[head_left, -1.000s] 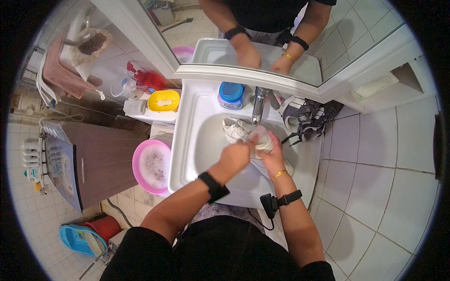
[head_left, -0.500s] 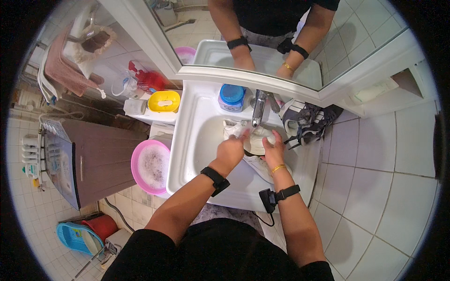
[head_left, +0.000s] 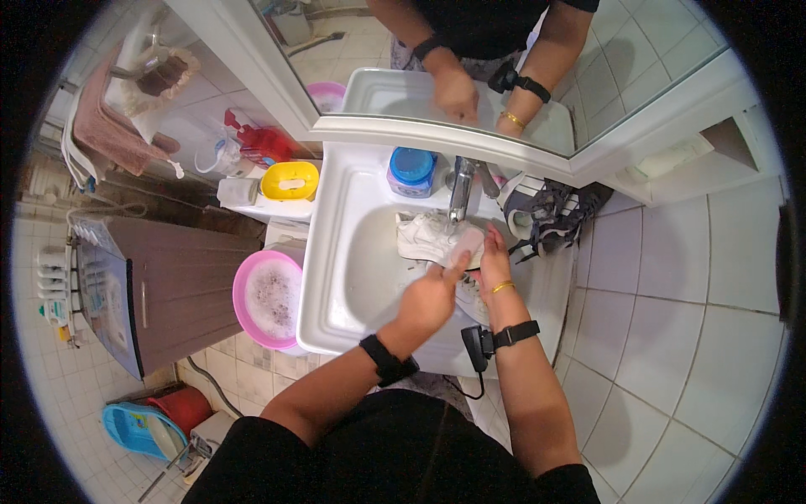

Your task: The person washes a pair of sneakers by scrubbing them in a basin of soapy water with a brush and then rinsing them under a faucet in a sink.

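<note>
A white lace-up shoe [head_left: 422, 238] is held over the sink basin, just below the tap, its toe pointing left. My right hand [head_left: 495, 265] grips the shoe from the right, fingers wrapped around that end. In my left hand [head_left: 431, 296] is a pale pink oblong block [head_left: 467, 246], pressed against the shoe's side; whether it is a brush or a bar of soap I cannot tell. Below the held shoe, a second white shoe [head_left: 472, 304] lies on the sink's right side, partly covered by my right hand.
Behind the basin stand a blue-lidded tub [head_left: 411, 171] and the chrome tap [head_left: 460, 191]. Dark grey-and-white shoes [head_left: 554, 214] sit on the right rear corner. Left of the white sink [head_left: 312, 323] are a pink basin [head_left: 241, 290] of suds and a yellow soap dish [head_left: 277, 191].
My left hand has moved down and toward me, and the pale pink block now shows against the shoe. The shoe has turned, its side more in view. My right hand stays on it.
</note>
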The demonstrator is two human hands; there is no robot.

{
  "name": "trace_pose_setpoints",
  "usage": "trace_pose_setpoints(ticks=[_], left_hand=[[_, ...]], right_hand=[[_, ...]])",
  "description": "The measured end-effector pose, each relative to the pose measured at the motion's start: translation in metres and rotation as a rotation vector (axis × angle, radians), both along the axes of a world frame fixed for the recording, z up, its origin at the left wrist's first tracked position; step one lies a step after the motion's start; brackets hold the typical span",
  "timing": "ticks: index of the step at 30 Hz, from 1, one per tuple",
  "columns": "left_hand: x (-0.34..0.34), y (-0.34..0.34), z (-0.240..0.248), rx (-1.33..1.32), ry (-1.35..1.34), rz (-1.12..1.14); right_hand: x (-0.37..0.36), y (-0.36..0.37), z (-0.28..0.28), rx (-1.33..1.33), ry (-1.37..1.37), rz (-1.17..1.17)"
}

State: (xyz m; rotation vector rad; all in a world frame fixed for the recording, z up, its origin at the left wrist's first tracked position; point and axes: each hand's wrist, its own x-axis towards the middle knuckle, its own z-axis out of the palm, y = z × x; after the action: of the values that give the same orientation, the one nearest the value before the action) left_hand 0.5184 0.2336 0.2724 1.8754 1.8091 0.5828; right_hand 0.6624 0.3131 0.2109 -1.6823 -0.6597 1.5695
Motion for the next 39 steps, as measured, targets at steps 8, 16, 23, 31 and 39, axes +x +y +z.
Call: trace_pose_setpoints(ticks=[8,16,23,31,39], left_hand=[[-0.016,0.013,-0.018,0.006,0.025,-0.028],[-0.013,0.003,-0.010,0.093,-0.040,-0.183],[-0.021,0.000,0.004,0.029,-0.053,-0.233],[-0.037,0.003,0.011,0.063,-0.067,-0.312],[-0.029,0.011,0.009,-0.040,-0.065,-0.325]], right_hand=[[-0.007,-0.005,0.005,-0.056,0.099,-0.039],[-0.027,0.003,0.034,-0.058,0.062,-0.144],[-0.039,-0.002,-0.010,0.090,-0.227,-0.224],[-0.041,-0.008,-0.007,0.328,-0.154,-0.211],[-0.025,-0.026,-0.023,0.224,-0.362,-0.114]])
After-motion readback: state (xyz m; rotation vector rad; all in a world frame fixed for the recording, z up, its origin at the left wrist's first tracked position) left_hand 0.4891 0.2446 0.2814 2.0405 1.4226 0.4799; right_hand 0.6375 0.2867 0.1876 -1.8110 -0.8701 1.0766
